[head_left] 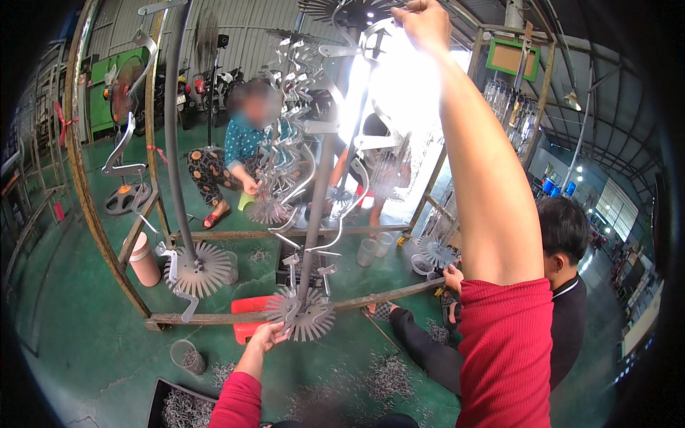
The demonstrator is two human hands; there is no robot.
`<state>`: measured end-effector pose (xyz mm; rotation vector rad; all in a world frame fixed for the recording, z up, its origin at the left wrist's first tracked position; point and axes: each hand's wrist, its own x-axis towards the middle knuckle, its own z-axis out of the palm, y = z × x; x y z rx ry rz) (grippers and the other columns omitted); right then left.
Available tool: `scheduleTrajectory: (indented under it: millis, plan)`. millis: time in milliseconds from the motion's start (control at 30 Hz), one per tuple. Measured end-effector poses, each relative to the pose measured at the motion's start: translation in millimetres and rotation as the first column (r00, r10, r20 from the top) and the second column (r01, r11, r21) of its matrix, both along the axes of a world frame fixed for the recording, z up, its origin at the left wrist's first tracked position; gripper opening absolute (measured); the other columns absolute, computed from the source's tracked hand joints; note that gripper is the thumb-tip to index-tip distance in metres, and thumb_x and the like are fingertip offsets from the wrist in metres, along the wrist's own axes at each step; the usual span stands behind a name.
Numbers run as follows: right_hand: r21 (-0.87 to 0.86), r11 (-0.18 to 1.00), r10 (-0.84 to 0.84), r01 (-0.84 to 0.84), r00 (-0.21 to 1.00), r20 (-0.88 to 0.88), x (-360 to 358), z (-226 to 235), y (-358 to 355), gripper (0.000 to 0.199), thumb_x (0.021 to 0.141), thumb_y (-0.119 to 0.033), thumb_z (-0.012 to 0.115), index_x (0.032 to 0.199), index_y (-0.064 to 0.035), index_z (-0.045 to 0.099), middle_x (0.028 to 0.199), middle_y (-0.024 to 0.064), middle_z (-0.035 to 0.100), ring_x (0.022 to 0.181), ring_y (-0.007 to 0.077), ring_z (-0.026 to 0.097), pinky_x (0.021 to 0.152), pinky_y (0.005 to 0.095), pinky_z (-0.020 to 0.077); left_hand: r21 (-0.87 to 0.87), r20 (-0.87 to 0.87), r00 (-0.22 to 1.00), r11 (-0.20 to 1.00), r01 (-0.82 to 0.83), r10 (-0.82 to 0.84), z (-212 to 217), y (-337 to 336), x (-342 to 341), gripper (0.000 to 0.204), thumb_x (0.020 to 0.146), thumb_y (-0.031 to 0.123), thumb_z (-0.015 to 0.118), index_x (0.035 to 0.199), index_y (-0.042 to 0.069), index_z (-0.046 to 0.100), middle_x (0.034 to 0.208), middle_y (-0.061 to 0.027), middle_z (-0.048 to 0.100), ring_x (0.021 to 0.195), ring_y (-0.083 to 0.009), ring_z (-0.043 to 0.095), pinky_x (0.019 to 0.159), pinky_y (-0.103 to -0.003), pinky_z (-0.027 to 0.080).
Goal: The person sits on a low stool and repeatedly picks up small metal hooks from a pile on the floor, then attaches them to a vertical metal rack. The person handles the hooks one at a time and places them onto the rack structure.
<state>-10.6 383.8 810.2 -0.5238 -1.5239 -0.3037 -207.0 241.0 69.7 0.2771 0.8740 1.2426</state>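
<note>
My right hand [426,27] is raised high, its fingers pinched at the end of a curved silvery metal bracket [373,31] beside the upper slotted disc [341,12]. Low down, my left hand [267,335] has its fingers closed on the rim of the lower slotted disc [314,319], whose slots fan out like petals. A grey upright pole [314,203] joins the discs. Several thin, bent metal brackets hang along it, and a few sit hooked at the lower disc. Glare from behind washes out part of the upper brackets.
A rusty metal frame [221,318] surrounds the pole. Another disc [202,271] stands left on its own pole. Small metal parts lie in a black tray [164,389], a clear cup [187,357] and on the green floor. A red stool [250,314] and co-workers sit close by.
</note>
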Motion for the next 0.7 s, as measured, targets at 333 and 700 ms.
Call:
scheduleTrajectory:
  millis: [333, 700]
  plan:
    - [0.155, 0.987, -0.024, 0.038, 0.996, -0.09, -20, 9, 16, 0.035, 0.056, -0.022, 0.083, 0.078, -0.007, 0.059, 0.076, 0.0098, 0.065, 0.069, 0.0199, 0.061, 0.066, 0.0333, 0.049, -0.004, 0.004, 1.0, 1.0, -0.011, 0.011, -4, 3, 8, 0.015, 0.086, 0.011, 0.061, 0.1, 0.004, 0.06, 0.098, -0.0088, 0.067, 0.087, -0.0199, 0.066, 0.071, -0.037, 0.058]
    - [0.222, 0.971, -0.065, 0.083, 0.994, -0.086, -23, 14, 9, 0.042, 0.046, -0.021, 0.087, 0.07, -0.0064, 0.056, 0.071, 0.0132, 0.063, 0.067, 0.026, 0.061, 0.063, 0.0368, 0.0492, 0.003, 0.019, 1.0, 1.0, -0.019, 0.019, -24, 10, 8, 0.023, 0.09, 0.006, 0.05, 0.112, 0.003, 0.055, 0.103, -0.0094, 0.065, 0.091, -0.0245, 0.066, 0.075, -0.04, 0.058]
